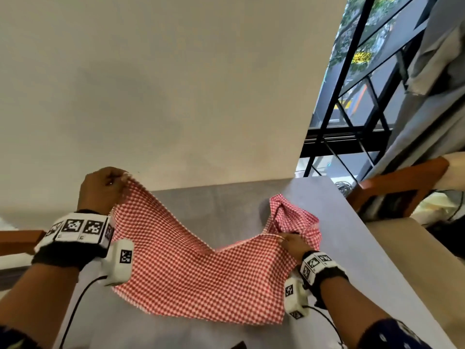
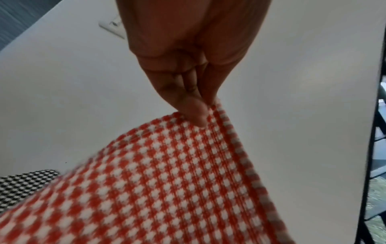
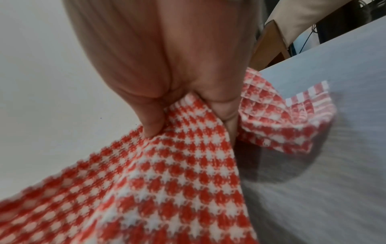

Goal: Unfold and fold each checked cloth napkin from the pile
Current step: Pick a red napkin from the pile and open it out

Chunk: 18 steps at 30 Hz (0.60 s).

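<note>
While your left hand (image 1: 102,188) is raised above the far left of the grey table (image 1: 339,235), it pinches one corner of the red napkin (image 1: 191,270) between thumb and fingertips, the fingers curled tight on the hem; the left wrist view shows the thumb (image 2: 195,110) pressed flat on the check with the edge running down and away from it. Your right hand (image 1: 293,244) sits lower and nearer the table, and it grips the opposite corner, thumb (image 3: 153,122) on top of the cloth and the other fingers folded under it. Between your two hands the napkin hangs spread out, sagging in the middle, its lower edge near or on the table; you cannot tell from the head view whether it touches. Just beyond your right hand lies a second red napkin (image 1: 294,217), crumpled in a heap on the table, close to your knuckles. A black-and-white checked cloth (image 2: 23,186) shows at the lower left of the left wrist view, partly hidden behind the held napkin. As for writing, none of it can be read: your wristbands (image 1: 75,229) carry black-and-white square marker patterns only, and the napkins show no label.
</note>
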### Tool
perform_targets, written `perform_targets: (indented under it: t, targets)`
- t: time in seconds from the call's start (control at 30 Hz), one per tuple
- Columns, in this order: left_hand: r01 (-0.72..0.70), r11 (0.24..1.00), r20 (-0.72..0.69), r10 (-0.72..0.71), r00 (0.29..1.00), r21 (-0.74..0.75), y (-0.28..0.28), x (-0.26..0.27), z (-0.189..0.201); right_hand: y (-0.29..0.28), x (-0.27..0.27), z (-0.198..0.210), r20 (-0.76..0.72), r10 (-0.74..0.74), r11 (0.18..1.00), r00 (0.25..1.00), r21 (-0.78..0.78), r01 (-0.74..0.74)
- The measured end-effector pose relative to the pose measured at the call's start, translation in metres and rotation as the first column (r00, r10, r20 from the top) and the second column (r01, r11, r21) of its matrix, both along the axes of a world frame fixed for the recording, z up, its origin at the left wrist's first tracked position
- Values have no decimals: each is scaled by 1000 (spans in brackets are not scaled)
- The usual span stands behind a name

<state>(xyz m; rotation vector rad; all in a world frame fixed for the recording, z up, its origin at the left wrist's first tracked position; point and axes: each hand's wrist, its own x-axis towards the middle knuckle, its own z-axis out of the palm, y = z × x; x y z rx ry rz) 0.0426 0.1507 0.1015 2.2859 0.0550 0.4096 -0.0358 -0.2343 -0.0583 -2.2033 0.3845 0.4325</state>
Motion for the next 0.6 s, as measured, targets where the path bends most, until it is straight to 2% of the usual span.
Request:
perform_targets:
  t: [0.1,0.2,0.3,0.4,0.5,0.6]
  targets:
    - [-55,998,-25,54,998,-44,-2,26,-11,-25,41,0,34,-21,999,999,-25,22]
    - [-51,991,-64,43,997,-126,2,50,-23,-51,76,9,78,-64,994,995,-81,70]
    - [-21,967,-72,2,997,-255,2,64,-26,-67,102,34,115,-76,980,990,-175,96]
    - [32,895,-11,-41,999,-445,4,73,-11,-71,118,75,228,-37,948,973,-299,106]
    - [115,834,112,-64,992,-540,20,72,14,-70,124,119,441,18,921,897,-358,157]
    - [168,755,214,-38,976,-634,42,55,28,-60,111,161,665,75,912,743,-347,218]
